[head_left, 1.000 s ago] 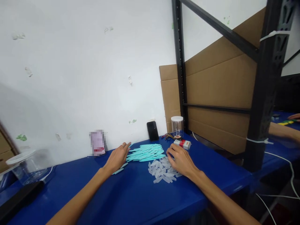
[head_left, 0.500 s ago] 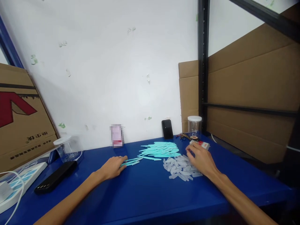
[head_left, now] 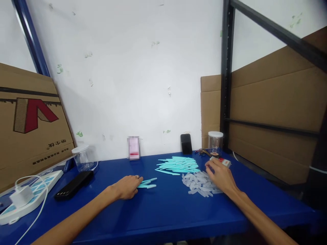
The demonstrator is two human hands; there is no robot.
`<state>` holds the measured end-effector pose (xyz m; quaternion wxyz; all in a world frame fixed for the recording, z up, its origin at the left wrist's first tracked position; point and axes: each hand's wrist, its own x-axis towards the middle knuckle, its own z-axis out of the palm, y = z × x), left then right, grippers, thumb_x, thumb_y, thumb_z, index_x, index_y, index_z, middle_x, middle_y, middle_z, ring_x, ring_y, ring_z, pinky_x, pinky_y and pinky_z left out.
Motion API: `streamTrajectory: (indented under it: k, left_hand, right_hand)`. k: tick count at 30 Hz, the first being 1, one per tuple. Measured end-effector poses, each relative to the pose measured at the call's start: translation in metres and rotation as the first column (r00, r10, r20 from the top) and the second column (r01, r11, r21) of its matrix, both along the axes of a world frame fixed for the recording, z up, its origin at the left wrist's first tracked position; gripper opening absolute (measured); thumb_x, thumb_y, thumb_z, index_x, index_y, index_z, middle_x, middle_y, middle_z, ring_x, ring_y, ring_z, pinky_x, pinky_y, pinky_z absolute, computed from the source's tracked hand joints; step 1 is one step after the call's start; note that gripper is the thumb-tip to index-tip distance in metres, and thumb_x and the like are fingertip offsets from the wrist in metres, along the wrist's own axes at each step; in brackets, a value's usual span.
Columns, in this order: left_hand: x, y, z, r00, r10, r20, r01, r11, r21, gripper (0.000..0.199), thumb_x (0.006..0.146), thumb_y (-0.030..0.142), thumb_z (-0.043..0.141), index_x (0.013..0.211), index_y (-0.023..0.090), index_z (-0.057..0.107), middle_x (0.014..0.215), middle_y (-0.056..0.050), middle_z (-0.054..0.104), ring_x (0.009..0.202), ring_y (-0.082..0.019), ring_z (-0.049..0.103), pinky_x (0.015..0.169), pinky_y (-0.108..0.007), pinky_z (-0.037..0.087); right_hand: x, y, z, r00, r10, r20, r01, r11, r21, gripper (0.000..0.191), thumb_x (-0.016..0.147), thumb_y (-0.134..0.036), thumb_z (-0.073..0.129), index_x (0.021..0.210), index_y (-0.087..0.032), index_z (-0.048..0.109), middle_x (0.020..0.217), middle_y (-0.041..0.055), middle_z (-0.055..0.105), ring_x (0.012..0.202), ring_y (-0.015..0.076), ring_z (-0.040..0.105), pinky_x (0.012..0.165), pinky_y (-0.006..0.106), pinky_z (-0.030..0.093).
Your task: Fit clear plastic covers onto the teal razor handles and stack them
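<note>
My left hand (head_left: 128, 187) is closed around the ends of several slim teal eyebrow razors (head_left: 147, 183), which stick out to the right just over the blue table. Right of it lies a heap of the same teal razors (head_left: 178, 164), pointing mostly sideways. In front of that heap is a pile of small translucent white caps (head_left: 200, 183). My right hand (head_left: 220, 174) rests at the right side of the cap pile, its fingers loosely curled with a gap to the thumb. Nothing shows in it, and its palm side is hidden.
A black phone (head_left: 186, 144) and a blurred pink card (head_left: 134, 148) lean on the wall. Lidded clear jars (head_left: 215, 141) stand at both back corners. At left are a black power bank (head_left: 74, 185) and a power strip (head_left: 48, 182) with a cable. A small box (head_left: 224, 162) lies behind my right hand.
My left hand has drawn its razors left and towards me, away from the heap. My right hand has stayed by the caps, while the camera view has shifted slightly.
</note>
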<state>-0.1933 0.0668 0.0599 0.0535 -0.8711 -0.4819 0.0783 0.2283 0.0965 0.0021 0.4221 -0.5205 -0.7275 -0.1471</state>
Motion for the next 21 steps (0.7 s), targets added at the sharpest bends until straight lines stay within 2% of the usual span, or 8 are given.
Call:
streamTrajectory:
  k: [4, 7, 9, 11, 13, 16, 18, 21]
  left_hand:
    - [0.000, -0.006, -0.011, 0.981, 0.049, 0.186, -0.056, 0.998, 0.035, 0.021, 0.087, 0.019, 0.043, 0.103, 0.019, 0.056, 0.094, -0.012, 0.066, 0.081, -0.028, 0.064, 0.073, -0.037, 0.047]
    - [0.004, -0.011, -0.020, 0.904, 0.103, 0.415, -0.132, 0.990, 0.042, 0.021, 0.096, 0.029, 0.033, 0.095, 0.020, 0.052, 0.081, -0.007, 0.061, 0.070, -0.024, 0.060, 0.067, -0.033, 0.043]
    - [0.017, -0.016, -0.027, 0.800, 0.138, 0.584, -0.181, 0.983, 0.015, 0.029, 0.100, 0.036, 0.023, 0.096, 0.021, 0.048, 0.070, -0.001, 0.055, 0.061, -0.020, 0.054, 0.061, -0.029, 0.040]
    - [0.039, -0.021, -0.033, 0.667, 0.157, 0.728, -0.204, 0.979, -0.024, 0.037, 0.101, 0.043, 0.016, 0.099, 0.021, 0.047, 0.066, 0.002, 0.052, 0.059, -0.018, 0.051, 0.057, -0.026, 0.038]
    - [0.069, -0.026, -0.039, 0.533, 0.151, 0.833, -0.200, 0.979, -0.050, 0.041, 0.101, 0.050, 0.019, 0.099, 0.021, 0.049, 0.074, 0.000, 0.055, 0.066, -0.017, 0.052, 0.060, -0.025, 0.040]
    - [0.114, -0.033, -0.047, 0.352, 0.137, 0.926, -0.168, 0.982, -0.081, 0.041, 0.096, 0.056, 0.033, 0.102, 0.021, 0.053, 0.091, -0.003, 0.060, 0.082, -0.019, 0.054, 0.072, -0.026, 0.043]
    - [0.135, -0.035, -0.050, 0.245, 0.158, 0.957, -0.130, 0.983, -0.129, 0.045, 0.093, 0.060, 0.039, 0.106, 0.020, 0.054, 0.093, -0.004, 0.061, 0.083, -0.019, 0.054, 0.071, -0.026, 0.043]
    - [0.147, -0.034, -0.053, 0.094, 0.229, 0.969, -0.048, 0.973, -0.225, 0.050, 0.089, 0.065, 0.043, 0.108, 0.020, 0.054, 0.080, 0.000, 0.057, 0.068, -0.016, 0.052, 0.060, -0.024, 0.040]
  right_hand:
    - [-0.003, -0.006, 0.006, 0.998, 0.031, -0.054, -0.031, 1.000, -0.005, 0.019, 0.088, -0.021, 0.048, 0.080, -0.020, 0.066, 0.084, 0.0066, 0.065, 0.075, 0.0214, 0.064, 0.065, 0.030, 0.045]
    - [-0.013, -0.018, 0.018, 0.989, 0.047, -0.138, -0.050, 0.999, -0.013, 0.020, 0.089, -0.021, 0.047, 0.080, -0.019, 0.065, 0.084, 0.0078, 0.066, 0.074, 0.0223, 0.064, 0.066, 0.031, 0.046]
    - [-0.031, -0.028, 0.034, 0.976, 0.087, -0.197, -0.093, 0.995, -0.023, 0.024, 0.093, -0.023, 0.044, 0.082, -0.018, 0.065, 0.084, 0.0086, 0.067, 0.074, 0.0223, 0.064, 0.067, 0.032, 0.047]
    - [-0.059, -0.037, 0.057, 0.956, 0.177, -0.234, -0.192, 0.981, -0.042, 0.030, 0.098, -0.028, 0.039, 0.084, -0.018, 0.065, 0.085, 0.0085, 0.068, 0.077, 0.0213, 0.065, 0.067, 0.029, 0.049]
    - [-0.092, -0.042, 0.084, 0.927, 0.283, -0.247, -0.308, 0.949, -0.068, 0.033, 0.101, -0.035, 0.036, 0.098, -0.019, 0.065, 0.094, 0.0080, 0.071, 0.086, 0.0199, 0.066, 0.070, 0.026, 0.050]
    - [-0.135, -0.040, 0.121, 0.885, 0.396, -0.243, -0.433, 0.893, -0.121, 0.036, 0.102, -0.041, 0.037, 0.115, -0.020, 0.063, 0.104, 0.0069, 0.072, 0.091, 0.0170, 0.067, 0.074, 0.023, 0.049]
    - [-0.154, -0.035, 0.134, 0.871, 0.443, -0.214, -0.480, 0.859, -0.179, 0.036, 0.100, -0.044, 0.041, 0.111, -0.020, 0.067, 0.099, 0.0046, 0.073, 0.086, 0.0157, 0.067, 0.071, 0.022, 0.048]
    - [-0.168, -0.026, 0.137, 0.880, 0.450, -0.150, -0.475, 0.836, -0.274, 0.039, 0.097, -0.045, 0.048, 0.087, -0.018, 0.073, 0.074, 0.0029, 0.072, 0.070, 0.0159, 0.063, 0.061, 0.023, 0.042]
